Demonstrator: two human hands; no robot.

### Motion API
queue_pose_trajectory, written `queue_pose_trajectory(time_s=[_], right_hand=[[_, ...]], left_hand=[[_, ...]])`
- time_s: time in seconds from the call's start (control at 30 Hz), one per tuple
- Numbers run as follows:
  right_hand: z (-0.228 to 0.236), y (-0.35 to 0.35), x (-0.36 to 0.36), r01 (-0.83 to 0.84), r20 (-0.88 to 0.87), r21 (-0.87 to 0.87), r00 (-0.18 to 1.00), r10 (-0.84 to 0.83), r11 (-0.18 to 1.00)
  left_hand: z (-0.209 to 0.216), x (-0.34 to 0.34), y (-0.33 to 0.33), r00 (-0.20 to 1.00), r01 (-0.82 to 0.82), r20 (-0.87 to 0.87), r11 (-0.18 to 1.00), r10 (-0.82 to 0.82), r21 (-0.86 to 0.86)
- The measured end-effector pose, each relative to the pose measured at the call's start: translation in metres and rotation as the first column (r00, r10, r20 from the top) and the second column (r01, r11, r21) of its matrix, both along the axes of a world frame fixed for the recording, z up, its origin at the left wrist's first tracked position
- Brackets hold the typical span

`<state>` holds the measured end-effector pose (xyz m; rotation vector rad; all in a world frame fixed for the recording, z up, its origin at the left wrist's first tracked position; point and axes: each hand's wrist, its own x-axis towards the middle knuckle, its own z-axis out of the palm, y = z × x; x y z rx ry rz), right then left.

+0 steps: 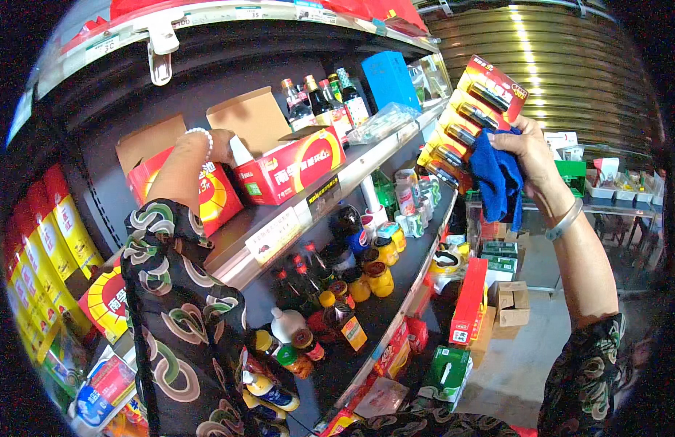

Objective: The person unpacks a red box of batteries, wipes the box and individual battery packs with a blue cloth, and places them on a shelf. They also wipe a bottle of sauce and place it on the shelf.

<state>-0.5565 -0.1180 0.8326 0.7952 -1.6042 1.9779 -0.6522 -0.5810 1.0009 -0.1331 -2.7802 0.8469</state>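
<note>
A pack of several batteries on a red and yellow card [465, 120] is held up at the right by my right hand [534, 149]. A dark blue cloth [498, 178] hangs from the same closed hand, against the pack's lower right side. On the upper shelf, my left hand [222, 146] reaches in by an open red and yellow carton [290, 166], next to its pale flap. Its fingers are mostly hidden there. Behind my left forearm sits another open red carton [225, 193]. A bead bracelet circles my left wrist.
Sauce bottles [319, 105] and a blue box [390, 80] stand farther along the upper shelf. Jars [379, 279] and dark bottles crowd the lower shelf [366, 320]. Yellow and red packages [57, 229] line the left. Cartons [511, 306] stand on the floor at right.
</note>
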Motion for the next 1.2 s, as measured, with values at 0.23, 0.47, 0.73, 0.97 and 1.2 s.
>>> queue_pose_trajectory(time_s=[0.23,0.47,0.73,0.97,1.2], right_hand=[[-0.005,0.001,-0.003,-0.002,0.013,-0.015,1.0,0.002,1.0],[-0.009,0.004,-0.006,0.004,-0.001,-0.01,1.0,-0.004,1.0],[-0.012,0.006,0.002,0.056,-0.005,0.007,0.998,-0.056,0.998],[-0.006,-0.005,0.009,-0.028,0.044,-0.055,0.999,0.031,0.998],[-0.015,-0.016,0.005,-0.077,0.054,-0.074,0.995,0.081,0.994]], left_hand=[[-0.005,-0.002,0.014,0.988,0.004,-0.157,0.993,0.015,0.117],[-0.024,-0.023,0.004,0.929,0.166,-0.343,0.985,-0.139,0.051],[-0.041,-0.037,0.044,0.96,0.114,-0.274,0.975,-0.059,0.19],[-0.012,-0.011,0.056,0.794,-0.022,-0.606,0.998,0.057,0.066],[0.002,-0.015,0.028,0.454,0.411,-0.873,0.828,0.177,0.381]])
